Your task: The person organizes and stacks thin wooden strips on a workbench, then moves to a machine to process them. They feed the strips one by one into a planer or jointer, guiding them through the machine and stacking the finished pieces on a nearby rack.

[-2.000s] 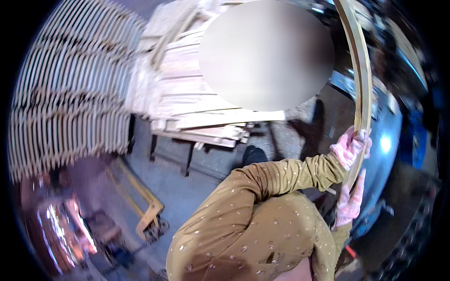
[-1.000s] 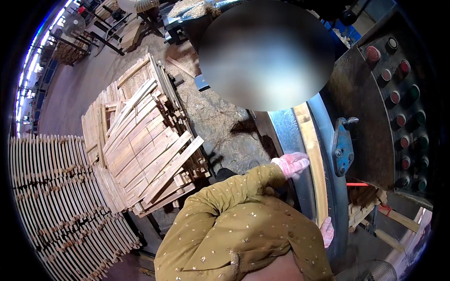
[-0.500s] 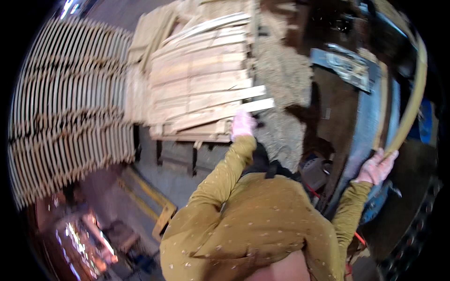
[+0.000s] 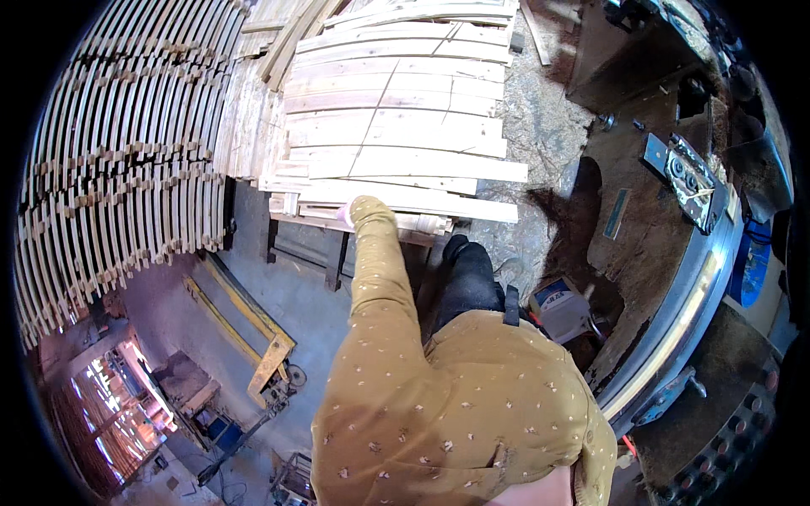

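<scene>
- A tall rack of curved slats [image 4: 118,160] fills the left side, thin pale wood strips set in even rows with small spacer blocks between them.
- A stack of boards [image 4: 396,126] lies on a dark metal stand ahead of the person; the boards are long, flat, rough-sawn and pale, piled unevenly so their ends jut out to the right.
- A dark machine [image 4: 675,253] with a curved metal rim stands on the right, dusted with sawdust.
- The left hand [image 4: 348,212] reaches to the front edge of the lowest boards, touching them; the mustard sleeve hides most of it, so the fingers' spread cannot be told.
- The right hand is out of sight.
</scene>
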The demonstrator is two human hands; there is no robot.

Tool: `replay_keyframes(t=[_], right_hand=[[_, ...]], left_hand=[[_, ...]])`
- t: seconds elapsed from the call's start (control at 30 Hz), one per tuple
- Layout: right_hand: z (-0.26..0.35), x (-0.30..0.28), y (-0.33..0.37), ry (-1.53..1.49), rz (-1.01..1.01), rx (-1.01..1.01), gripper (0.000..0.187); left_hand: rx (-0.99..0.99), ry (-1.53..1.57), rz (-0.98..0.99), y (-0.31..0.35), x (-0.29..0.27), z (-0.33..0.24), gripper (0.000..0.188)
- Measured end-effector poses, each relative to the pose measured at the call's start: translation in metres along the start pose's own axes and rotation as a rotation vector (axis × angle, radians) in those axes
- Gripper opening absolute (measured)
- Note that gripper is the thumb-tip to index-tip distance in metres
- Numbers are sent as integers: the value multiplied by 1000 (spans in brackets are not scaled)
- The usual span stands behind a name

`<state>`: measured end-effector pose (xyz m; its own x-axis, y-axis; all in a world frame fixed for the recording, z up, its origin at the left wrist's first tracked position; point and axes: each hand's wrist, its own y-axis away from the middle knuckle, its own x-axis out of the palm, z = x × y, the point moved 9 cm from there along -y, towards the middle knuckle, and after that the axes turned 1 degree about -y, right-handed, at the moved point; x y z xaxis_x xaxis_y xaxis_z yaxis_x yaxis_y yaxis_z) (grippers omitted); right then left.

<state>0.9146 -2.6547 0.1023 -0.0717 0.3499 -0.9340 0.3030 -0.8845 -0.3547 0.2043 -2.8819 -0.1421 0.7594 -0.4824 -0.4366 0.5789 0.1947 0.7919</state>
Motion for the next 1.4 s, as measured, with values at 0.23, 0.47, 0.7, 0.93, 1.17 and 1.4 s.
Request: replay_keyframes(t=[0.23, 0.47, 0.7, 0.93, 1.17, 1.4], right_hand=[[-7, 42, -106, 210, 97, -76, 44], [0, 110, -241, 181, -14, -142, 38], [230, -18, -218, -770, 318, -607, 80], [55, -51, -81, -517, 65, -141, 63], [-24, -68, 50, -111, 79, 84, 42], [7, 8, -161, -145, -97, -57, 37]], left_hand=[[80, 176, -116, -58, 50, 47, 41], [203, 2532, -493, 57, -20, 110, 42], [1363, 2391, 449, 298, -185, -78, 32], [1446, 2128, 901, 490, -141, -287, 31], [1377, 1896, 767, 373, -84, -329, 22], [1096, 2013, 180, 365, -96, -223, 25]])
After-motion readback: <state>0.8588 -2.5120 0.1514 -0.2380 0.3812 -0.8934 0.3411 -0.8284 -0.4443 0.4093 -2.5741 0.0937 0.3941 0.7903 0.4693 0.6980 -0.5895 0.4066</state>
